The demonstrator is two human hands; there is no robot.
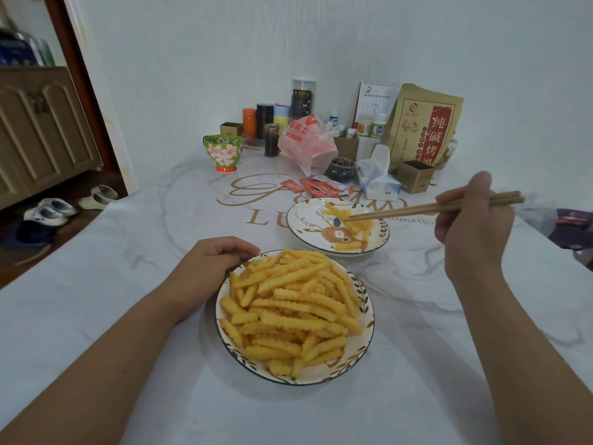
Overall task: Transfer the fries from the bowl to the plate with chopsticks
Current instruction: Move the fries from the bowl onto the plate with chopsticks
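A white leaf-patterned bowl (364, 311) heaped with crinkle-cut fries (288, 309) stands near me at the table's centre. My left hand (215, 261) rests at its far-left rim, fingers curled against the edge. Beyond it sits a white plate (305, 223) with a deer picture and several fries (349, 223) on it. My right hand (475, 216) grips wooden chopsticks (433, 207), whose tips reach over the plate among the fries there. Whether the tips pinch a fry is unclear.
The table (128, 284) has a marbled white cover. At the back stand a green floral cup (223, 152), a dark jar (271, 139), a pink plastic bag (308, 144), ketchup sachets (321, 187), a tissue pack (378, 178), a brown paper bag (423, 126) and a small carton (415, 176). Shoes lie on the floor at left.
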